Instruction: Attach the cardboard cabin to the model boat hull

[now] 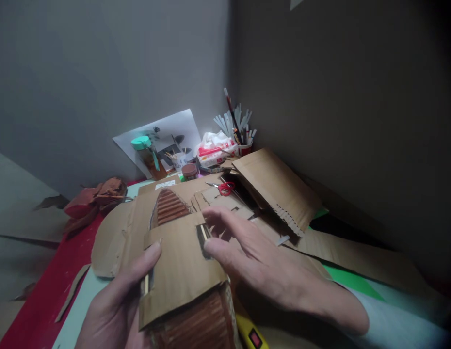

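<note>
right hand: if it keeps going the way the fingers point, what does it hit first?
The right hand points up-left across the cardboard model. First in line is probably the exposed corrugated ridged section; fingertips already touch the flap edge. Depth is unclear.

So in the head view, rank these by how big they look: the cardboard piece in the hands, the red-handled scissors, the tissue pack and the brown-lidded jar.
1. Cardboard piece, by far; it is also nearest the camera.
2. Tissue pack.
3. Red-handled scissors, close to the pack, so that order is unsure.
4. Brown-lidded jar.
</note>
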Action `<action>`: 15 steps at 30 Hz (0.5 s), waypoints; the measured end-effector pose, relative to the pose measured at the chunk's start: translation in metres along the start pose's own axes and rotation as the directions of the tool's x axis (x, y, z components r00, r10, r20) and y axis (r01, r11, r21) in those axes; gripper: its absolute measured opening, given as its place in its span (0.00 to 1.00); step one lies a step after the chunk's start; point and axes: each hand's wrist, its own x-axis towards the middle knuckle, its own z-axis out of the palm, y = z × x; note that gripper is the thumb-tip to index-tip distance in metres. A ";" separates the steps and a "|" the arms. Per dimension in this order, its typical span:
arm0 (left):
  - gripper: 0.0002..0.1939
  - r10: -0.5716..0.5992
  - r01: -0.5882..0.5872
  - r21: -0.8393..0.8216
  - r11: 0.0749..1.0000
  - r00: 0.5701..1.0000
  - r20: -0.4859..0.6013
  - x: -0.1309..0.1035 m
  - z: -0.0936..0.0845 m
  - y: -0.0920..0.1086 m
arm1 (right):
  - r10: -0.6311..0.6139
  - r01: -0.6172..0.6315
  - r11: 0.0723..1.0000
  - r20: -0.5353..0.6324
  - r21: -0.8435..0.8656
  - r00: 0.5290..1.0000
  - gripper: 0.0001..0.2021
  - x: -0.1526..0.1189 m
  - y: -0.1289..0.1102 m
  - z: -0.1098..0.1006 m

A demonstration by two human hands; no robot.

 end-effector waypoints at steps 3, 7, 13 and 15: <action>0.25 0.046 -0.043 0.061 0.997 0.998 -0.050 0.002 0.012 -0.004 | -0.030 0.030 1.000 -0.010 0.005 0.999 0.13 0.002 0.005 0.001; 0.25 -0.011 0.023 0.089 0.996 0.992 -0.128 0.003 0.020 -0.004 | -0.038 0.038 0.999 -0.068 0.003 0.997 0.14 0.002 0.006 0.001; 0.34 0.112 -0.096 0.089 0.991 0.975 -0.193 0.009 0.043 -0.011 | -0.118 0.099 0.990 -0.207 -0.101 0.971 0.20 -0.009 -0.001 0.007; 0.31 0.135 -0.123 0.095 0.988 0.981 -0.136 0.010 0.046 -0.013 | -0.175 0.146 0.978 -0.209 -0.146 0.962 0.24 -0.013 -0.004 0.009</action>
